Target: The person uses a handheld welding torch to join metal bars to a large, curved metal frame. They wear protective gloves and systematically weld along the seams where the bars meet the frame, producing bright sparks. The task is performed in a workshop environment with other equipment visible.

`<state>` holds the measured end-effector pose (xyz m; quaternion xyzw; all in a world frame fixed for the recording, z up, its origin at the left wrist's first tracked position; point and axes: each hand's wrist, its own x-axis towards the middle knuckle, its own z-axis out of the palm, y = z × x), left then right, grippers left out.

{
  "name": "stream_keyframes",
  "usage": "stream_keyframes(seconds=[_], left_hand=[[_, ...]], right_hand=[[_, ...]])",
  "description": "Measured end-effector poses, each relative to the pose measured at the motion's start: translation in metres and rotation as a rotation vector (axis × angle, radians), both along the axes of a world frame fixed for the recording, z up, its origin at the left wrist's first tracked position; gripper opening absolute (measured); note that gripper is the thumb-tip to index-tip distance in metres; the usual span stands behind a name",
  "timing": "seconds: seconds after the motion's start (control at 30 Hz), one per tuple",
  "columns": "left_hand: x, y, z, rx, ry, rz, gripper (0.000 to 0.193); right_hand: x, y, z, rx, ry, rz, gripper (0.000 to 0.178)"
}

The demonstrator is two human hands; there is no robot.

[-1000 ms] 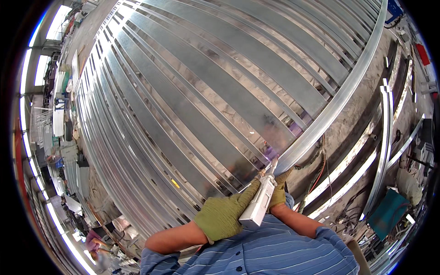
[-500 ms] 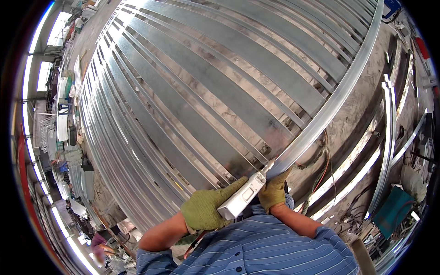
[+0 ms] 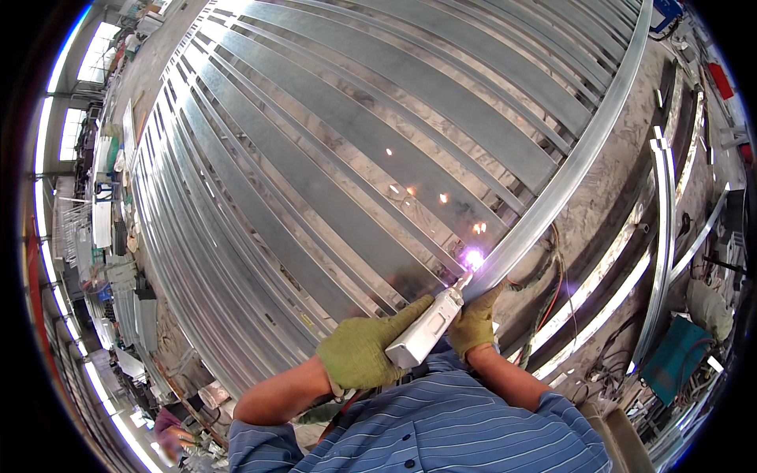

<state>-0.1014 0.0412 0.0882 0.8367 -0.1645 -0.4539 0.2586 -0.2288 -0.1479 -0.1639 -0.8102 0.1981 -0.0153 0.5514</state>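
My left hand [image 3: 356, 352], in a green work glove, is closed on a white handheld welding gun [image 3: 426, 329], one finger stretched along its side. From the gun's narrow tip comes a bright violet-white glow [image 3: 473, 258], at the joint between a flat metal slat [image 3: 441, 205] and the long side rail [image 3: 544, 203] of a large metal frame. Orange sparks [image 3: 479, 228] fly over the slats. Close by the gun's front, my right hand [image 3: 475, 322], also gloved, grips the near end of the side rail; the gun and rail hide part of its fingers.
Right of the frame, long metal bars [image 3: 666, 236] lie on the floor near cables [image 3: 558, 276] and a teal box [image 3: 674, 359]. Stacked metal pieces [image 3: 102, 213] line the left. Another person [image 3: 169, 430] is at the lower left.
A bright glow and flying sparks have appeared at the gun's tip. The gun and my left hand have shifted slightly to the right; my right hand remains by the rail.
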Motion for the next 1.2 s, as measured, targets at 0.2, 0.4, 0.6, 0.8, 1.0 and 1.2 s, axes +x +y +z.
stream_keyframes(seconds=[0.2, 0.4, 0.6, 0.8, 1.0, 1.2], left_hand=[[-0.025, 0.024, 0.016, -0.350, -0.115, 0.458, 0.070], [-0.028, 0.072, 0.021, -0.425, -0.169, 0.614, 0.050], [-0.020, 0.086, -0.007, -0.689, 0.256, 0.776, 0.059], [-0.029, 0.103, -0.068, -0.801, 0.403, 0.692, 0.062], [-0.032, 0.100, -0.090, -0.833, 0.526, 0.699, 0.065], [-0.030, 0.090, -0.101, -0.778, 0.466, 0.646, 0.064]], right_hand=[[0.011, 0.002, 0.028, -0.020, 0.147, 0.017, 0.123], [0.014, 0.007, 0.033, -0.034, 0.153, -0.034, 0.119], [0.004, 0.028, 0.056, 0.097, 0.165, -0.117, 0.113], [-0.074, 0.110, 0.066, 0.266, 0.260, -0.035, 0.128], [-0.077, 0.120, 0.061, 0.103, 0.459, -0.022, 0.138], [-0.089, 0.125, 0.049, 0.071, 0.444, -0.040, 0.145]])
